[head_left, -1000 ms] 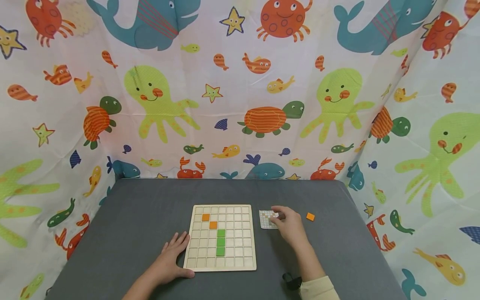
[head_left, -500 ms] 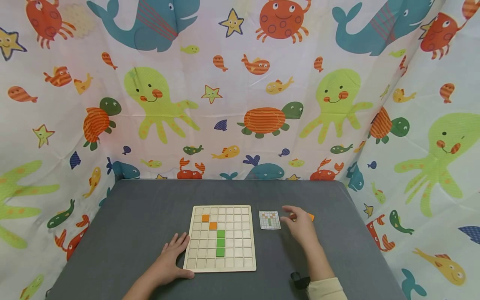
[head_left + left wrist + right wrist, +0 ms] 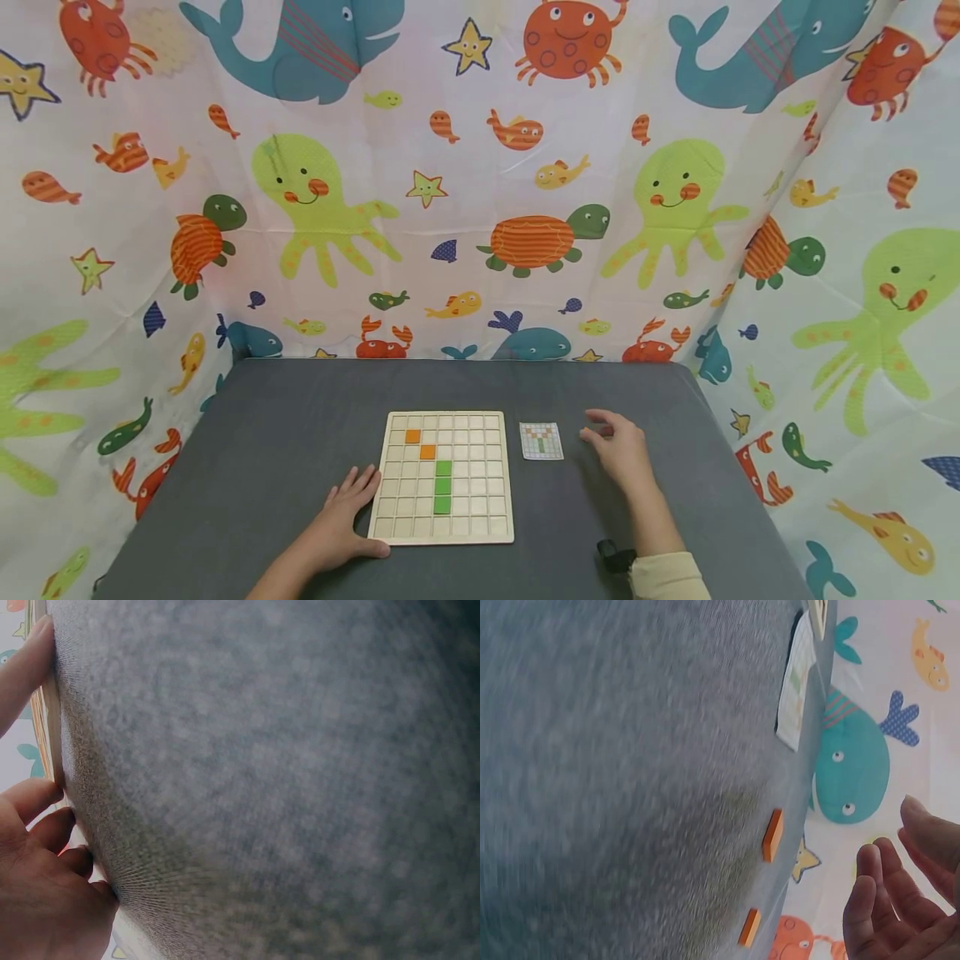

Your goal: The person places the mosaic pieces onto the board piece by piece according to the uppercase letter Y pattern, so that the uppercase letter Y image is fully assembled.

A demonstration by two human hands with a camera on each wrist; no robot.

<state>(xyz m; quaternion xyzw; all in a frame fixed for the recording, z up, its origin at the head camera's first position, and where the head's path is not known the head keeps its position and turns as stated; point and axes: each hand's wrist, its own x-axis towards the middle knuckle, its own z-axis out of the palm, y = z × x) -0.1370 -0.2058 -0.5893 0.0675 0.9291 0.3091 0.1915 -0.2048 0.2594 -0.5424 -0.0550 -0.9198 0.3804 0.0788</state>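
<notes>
My left hand rests at the left side of a square wooden grid board, fingers along its edge and thumb at the near corner. In the board's squares lie orange tiles and several green tiles, forming a bent line. Right of the board, my right hand hovers with loosely bent fingers and holds nothing. In the right wrist view two orange tiles lie on the table near this hand; the hand hides them in the head view. A small card with a printed coloured grid lies between board and right hand.
The grey table is enclosed by a white curtain printed with sea animals. A black strap hangs by my right wrist near the cuff of a pale sleeve.
My right hand has moved right, off the card, which now shows fully. It now covers the loose orange tile that was visible in the head view. The left hand and the board have stayed put.
</notes>
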